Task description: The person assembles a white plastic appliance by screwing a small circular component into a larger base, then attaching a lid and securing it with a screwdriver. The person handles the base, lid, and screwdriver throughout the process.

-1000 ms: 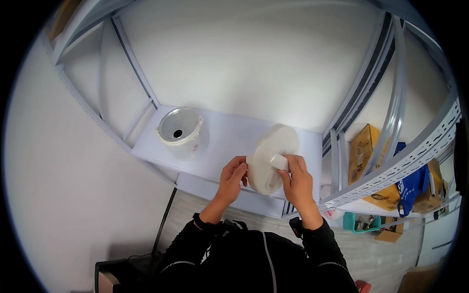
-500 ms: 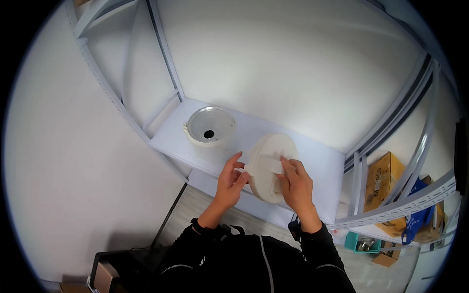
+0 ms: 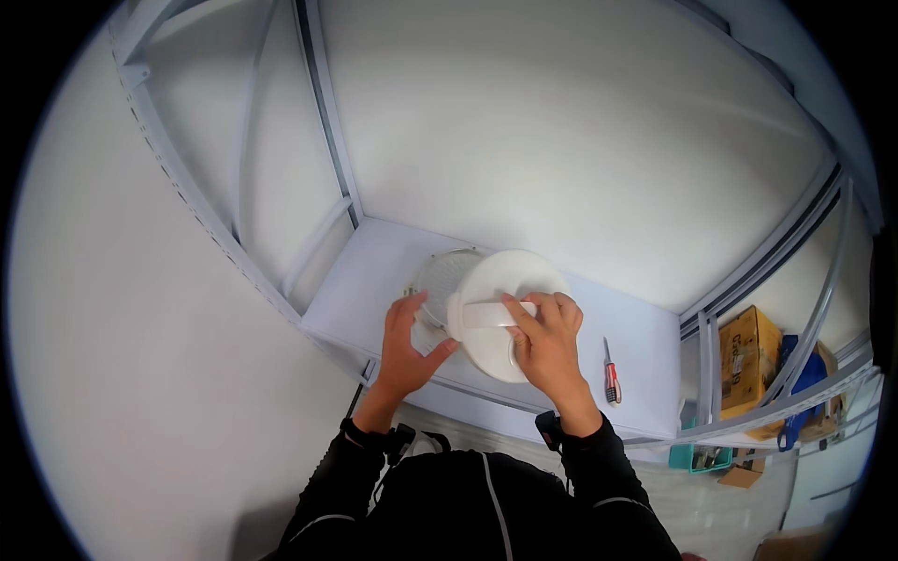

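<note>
A round white lid (image 3: 533,273) with a bar handle is tilted over the right part of a white round pot-like body (image 3: 446,278) with a silvery inside. My right hand (image 3: 552,341) is closed on the lid's handle. Beside the left rim of the body, my left hand (image 3: 404,348) is open, its fingers and thumb spread apart. Its thumb comes close to the lid's lower left edge; I cannot tell whether they touch. The lid hides much of the body's opening.
Both stand at a white shelf (image 3: 645,327) in a grey metal rack. A screwdriver (image 3: 610,374) with a red and black handle lies on its right part. Beyond the right posts are a yellow-brown carton (image 3: 745,360), a blue bag (image 3: 803,383) and a teal basket (image 3: 687,458).
The lid has moved left and now overlaps the body. My left hand has come away from the lid's edge to the body's side. The screwdriver has come into sight.
</note>
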### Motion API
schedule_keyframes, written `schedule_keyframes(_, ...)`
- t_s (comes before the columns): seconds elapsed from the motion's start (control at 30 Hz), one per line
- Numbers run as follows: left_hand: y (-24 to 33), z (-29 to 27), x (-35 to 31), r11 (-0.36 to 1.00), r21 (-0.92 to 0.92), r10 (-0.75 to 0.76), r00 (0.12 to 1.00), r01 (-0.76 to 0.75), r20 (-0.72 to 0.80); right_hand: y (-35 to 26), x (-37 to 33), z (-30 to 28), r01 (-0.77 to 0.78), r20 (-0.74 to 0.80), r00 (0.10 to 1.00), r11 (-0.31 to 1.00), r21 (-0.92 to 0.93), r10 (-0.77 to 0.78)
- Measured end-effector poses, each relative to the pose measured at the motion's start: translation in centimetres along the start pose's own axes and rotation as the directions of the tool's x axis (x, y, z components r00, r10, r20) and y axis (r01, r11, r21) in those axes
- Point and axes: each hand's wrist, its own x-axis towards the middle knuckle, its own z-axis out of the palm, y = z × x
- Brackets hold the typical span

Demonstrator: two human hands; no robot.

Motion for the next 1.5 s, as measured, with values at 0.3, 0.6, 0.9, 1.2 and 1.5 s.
schedule_keyframes(0.3,-11.0,-1.6,1.2,0.909,-0.228,-0.263,0.906,0.348,0.331,-2.5,3.3,6.7,-0.023,0.045,0.999,0.994,-0.109,0.028)
schedule_keyframes(0.6,-13.6,0.0,1.1,0.85,-0.384,-0.241,0.913,0.362,0.329,-2.6,4.7,8.0,-0.053,0.121,0.99,0.988,-0.148,0.071)
schedule_keyframes(0.9,-14.3,1.0,2.1,0.719,-0.549,-0.253,0.897,0.425,0.363,-2.0,5.7,9.4,-0.032,0.157,0.986,0.993,-0.116,0.05)
schedule_keyframes(1.2,-13.4,0.1,2.9,0.726,-0.519,-0.26,0.879,0.45,0.4,-1.1,7.2,10.5,0.013,0.224,0.975,0.996,-0.088,0.007)
schedule_keyframes(1.5,-12.7,0.7,2.2,0.643,-0.593,-0.276,0.869,0.485,0.411,0.0,7.3,11.5,0.004,0.264,0.965,0.999,-0.048,0.009)
